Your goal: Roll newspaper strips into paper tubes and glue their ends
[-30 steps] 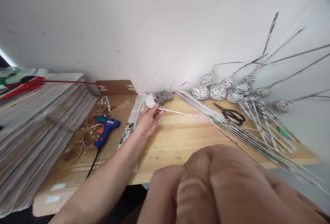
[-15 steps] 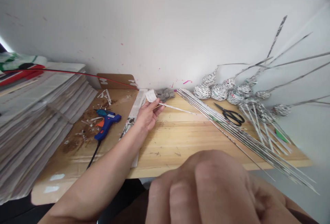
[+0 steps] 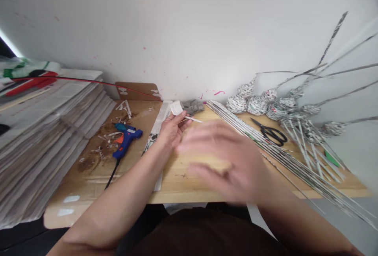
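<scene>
My left hand [image 3: 173, 129] is closed on a thin rolled paper stick [image 3: 193, 119] above the wooden table. A small white paper piece [image 3: 176, 107] stands out at its fingertips, just in front of a crumpled grey cloth [image 3: 192, 107]. My right hand [image 3: 221, 155], smeared by motion, is over the middle of the table with thumb and fingers apart and nothing between them. It hides part of the stick. Right of it lies a bundle of long paper sticks [image 3: 265, 150].
Black scissors [image 3: 273, 134] and woven paper gourd shapes [image 3: 256, 105] with long stems stand at the right. On cardboard [image 3: 62, 205] lies a blue glue gun [image 3: 125, 144] among scraps. A tall newspaper stack [image 3: 56, 142] fills the left side.
My right hand has moved from close to the camera out over the table toward my left hand, and its fingers have opened. The view has shifted slightly. My left hand keeps its hold.
</scene>
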The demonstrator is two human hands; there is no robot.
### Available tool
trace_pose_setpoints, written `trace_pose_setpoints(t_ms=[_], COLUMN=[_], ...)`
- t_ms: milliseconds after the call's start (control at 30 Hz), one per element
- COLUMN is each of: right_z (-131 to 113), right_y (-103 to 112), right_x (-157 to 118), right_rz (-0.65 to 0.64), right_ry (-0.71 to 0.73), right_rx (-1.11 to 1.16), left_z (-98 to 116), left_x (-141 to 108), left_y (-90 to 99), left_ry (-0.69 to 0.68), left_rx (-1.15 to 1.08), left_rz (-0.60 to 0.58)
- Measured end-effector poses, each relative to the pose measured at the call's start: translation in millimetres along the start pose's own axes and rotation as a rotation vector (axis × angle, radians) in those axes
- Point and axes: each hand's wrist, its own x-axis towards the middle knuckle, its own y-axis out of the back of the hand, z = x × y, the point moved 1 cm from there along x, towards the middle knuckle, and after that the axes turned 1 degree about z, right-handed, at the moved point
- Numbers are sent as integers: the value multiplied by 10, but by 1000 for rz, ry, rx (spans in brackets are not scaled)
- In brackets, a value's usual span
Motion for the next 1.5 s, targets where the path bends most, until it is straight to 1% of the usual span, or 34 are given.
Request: trace_pose_setpoints(t_ms=[33, 67, 100, 133, 167, 233, 300, 367, 500, 567, 667, 733, 767, 800, 900, 967, 1033, 1067, 1133, 1233, 1300, 1333, 1367, 1400, 1433, 1500], right_z=[-4, 50, 150, 282, 424, 665, 779, 769, 622, 588, 606, 625, 630, 628, 587, 551, 532, 532, 554, 615, 638, 638, 632, 620, 601, 555], right_y=[64, 102, 117, 109, 87, 30, -12, -28, -6, 24, 77, 104, 111, 113, 69, 18, -17, -23, -17, 5, 8, 3, -5, -17, -32, -60], right_x=[155, 276, 362, 415, 440, 433, 393, 362, 356, 359, 351, 343, 342, 342, 350, 355, 360, 363, 370, 384, 401, 414, 428, 444, 461, 492], right_rz=[9, 56, 120, 146, 145, 120, 99, 95, 54, 4, -152, -221, -215, -182, -69, -43, -45, -43, -58, -159, -240, -262, -264, -249, -221, -151], right_ry=[13, 17, 9, -22, -60, -123, -153, -155, -160, -244, -443, -512, -506, -474, -283, -190, -183, -216, -347, -618, -731, -757, -758, -730, -671, -487], right_rx=[-138, -268, -379, -457, -499, -506, -502, -475, -392, -313, -34, 84, 68, 10, -246, -369, -411, -385, -214, 217, 423, 460, 446, 379, 270, 23], left_z=[4, 8, 11, 14, 16, 23, 35, 52, 84, 91, 85, 71, 62, 54, 38, 39, 51, 58, 71, 78, 74, 71, 67, 65, 64, 68], left_x=[1, 3, 7, 10, 14, 23, 32, 40, 44, 36, 18, 10, 10, 12, 22, 25, 22, 18, 11, 11, 20, 26, 33, 40, 45, 52], left_y=[1, 1, 2, 3, 3, 4, 7, 11, 17, 14, 0, -8, -10, -9, 1, 7, 7, 4, -3, -5, 4, 11, 19, 27, 33, 42], left_ry=[-4, -9, -14, -16, -11, -7, -12, -20, -15, -5, 18, 29, 30, 27, 11, 4, 1, 4, 22, 50, 46, 38, 30, 23, 17, 9], left_rx=[-5, -8, -10, -11, -8, -1, 3, 5, -7, -11, -10, -7, -6, -4, -4, -10, -19, -22, -25, -28, -31, -32, -32, -32, -33, -41], left_rz=[-1, 2, 11, 24, 36, 52, 63, 68, 59, 54, 30, 24, 29, 38, 58, 62, 60, 59, 62, 61, 47, 41, 38, 36, 36, 41])
